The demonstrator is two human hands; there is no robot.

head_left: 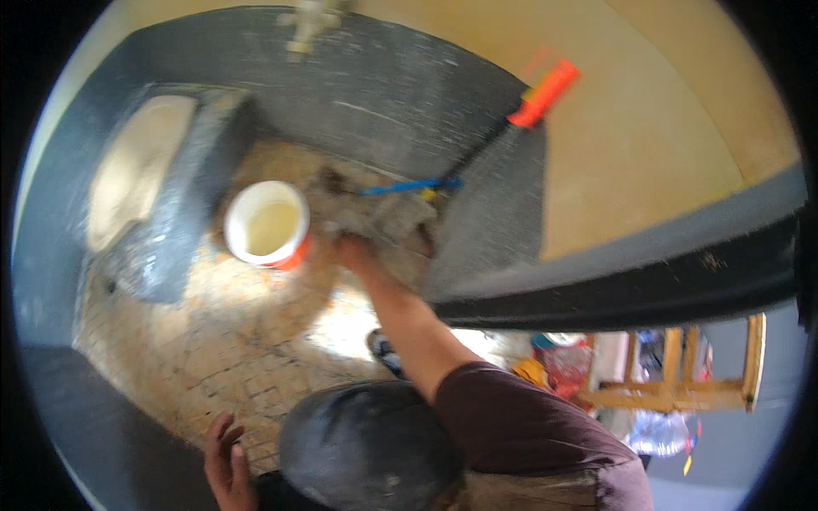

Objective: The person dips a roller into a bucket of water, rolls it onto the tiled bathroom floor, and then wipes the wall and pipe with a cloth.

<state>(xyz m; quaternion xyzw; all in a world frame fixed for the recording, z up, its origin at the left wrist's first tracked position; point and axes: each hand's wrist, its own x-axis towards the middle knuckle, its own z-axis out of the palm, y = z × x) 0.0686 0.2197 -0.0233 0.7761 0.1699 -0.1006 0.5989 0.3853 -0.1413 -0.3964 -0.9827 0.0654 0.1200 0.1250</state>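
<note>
My right hand (351,249) reaches down to the tiled floor, just right of a white bucket (247,249) with an orange lower part. Pale liquid shows inside the bucket. Beside that hand lies a greyish, crumpled patch that looks like a wet cloth (400,217). Motion blur smears the fingers, so their grip cannot be made out. My left hand (228,467) hangs at the lower left, with fingers loosely bent, apart and holding nothing. A dark rounded shape (366,439), perhaps my knee, sits between my arms.
A blue-headed floor tool (409,187) with an orange handle (545,94) leans in the corner. At left, a raised grey ledge (192,204) bears a cream oblong basin (141,170). A tap (305,30) is on the far wall. A wooden frame (673,392) and plastic things stand beyond the doorway.
</note>
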